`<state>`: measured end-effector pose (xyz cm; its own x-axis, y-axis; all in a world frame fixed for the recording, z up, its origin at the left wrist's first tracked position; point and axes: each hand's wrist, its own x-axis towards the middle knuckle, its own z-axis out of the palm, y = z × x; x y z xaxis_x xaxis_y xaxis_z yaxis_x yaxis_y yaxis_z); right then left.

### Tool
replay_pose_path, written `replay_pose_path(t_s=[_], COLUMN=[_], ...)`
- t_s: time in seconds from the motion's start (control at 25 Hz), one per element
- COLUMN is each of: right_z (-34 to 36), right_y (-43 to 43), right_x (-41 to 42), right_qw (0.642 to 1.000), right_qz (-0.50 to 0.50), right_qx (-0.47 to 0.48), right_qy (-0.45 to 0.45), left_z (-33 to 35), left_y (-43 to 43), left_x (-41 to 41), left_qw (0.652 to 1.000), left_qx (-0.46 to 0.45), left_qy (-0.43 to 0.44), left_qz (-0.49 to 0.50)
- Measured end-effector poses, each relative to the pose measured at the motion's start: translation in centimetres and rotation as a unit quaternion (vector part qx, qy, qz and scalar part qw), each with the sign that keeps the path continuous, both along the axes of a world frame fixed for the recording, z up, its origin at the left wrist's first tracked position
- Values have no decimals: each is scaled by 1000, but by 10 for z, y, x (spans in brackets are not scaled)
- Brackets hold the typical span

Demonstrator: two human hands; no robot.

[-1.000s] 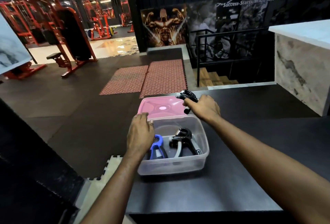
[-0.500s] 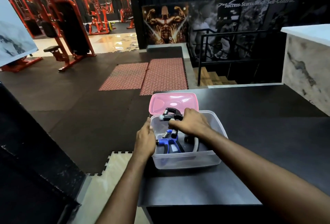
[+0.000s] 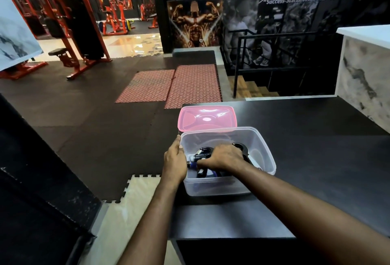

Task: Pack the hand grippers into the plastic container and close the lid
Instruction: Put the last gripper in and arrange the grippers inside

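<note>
A clear plastic container (image 3: 263, 150) stands on the black table (image 3: 316, 159). My right hand (image 3: 223, 158) is down inside it, shut on a black hand gripper (image 3: 202, 152). Another black hand gripper (image 3: 242, 148) lies in the container behind my right hand. A blue hand gripper (image 3: 193, 165) lies beneath, mostly hidden by my fingers. My left hand (image 3: 174, 159) grips the container's left wall. The pink lid (image 3: 207, 118) lies flat on the table just behind the container.
The table's left edge runs close beside the container, with black floor mats (image 3: 95, 138) and a pale foam tile (image 3: 139, 197) below. A marble-patterned counter (image 3: 363, 79) stands at the right. A stair railing (image 3: 263, 53) and red gym machines (image 3: 69, 32) are farther back.
My right hand brought the black hand gripper from above the lid down into the container. My left hand slid from the rim's top to the left wall.
</note>
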<state>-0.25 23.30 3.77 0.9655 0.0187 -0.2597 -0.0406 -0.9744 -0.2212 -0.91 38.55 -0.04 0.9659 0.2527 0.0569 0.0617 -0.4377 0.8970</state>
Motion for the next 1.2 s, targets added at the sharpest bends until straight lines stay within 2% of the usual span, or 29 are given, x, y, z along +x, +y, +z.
replay_pose_path(t_s=[0.44, 0.56, 0.64, 0.76, 1.2], right_z=[-12, -9, -10, -15, -28], right_y=[17, 20, 25, 29, 1], right_x=[7, 16, 21, 23, 16], right_qw=[999, 998, 996, 993, 987], right_qz=[26, 38, 77, 118, 148], right_qx=[-29, 8, 20, -9, -23], right_qy=[-7, -55, -44, -16, -53], left_z=[-2, 0, 3, 8, 4], left_y=[-2, -2, -3, -4, -3], left_x=[1, 1, 0, -3, -2], left_qw=[1000, 1000, 1000, 999, 1000], left_qx=[-19, -22, -22, -28, -13], left_qy=[-2, -4, -6, -2, 7], left_qz=[9, 12, 15, 17, 20])
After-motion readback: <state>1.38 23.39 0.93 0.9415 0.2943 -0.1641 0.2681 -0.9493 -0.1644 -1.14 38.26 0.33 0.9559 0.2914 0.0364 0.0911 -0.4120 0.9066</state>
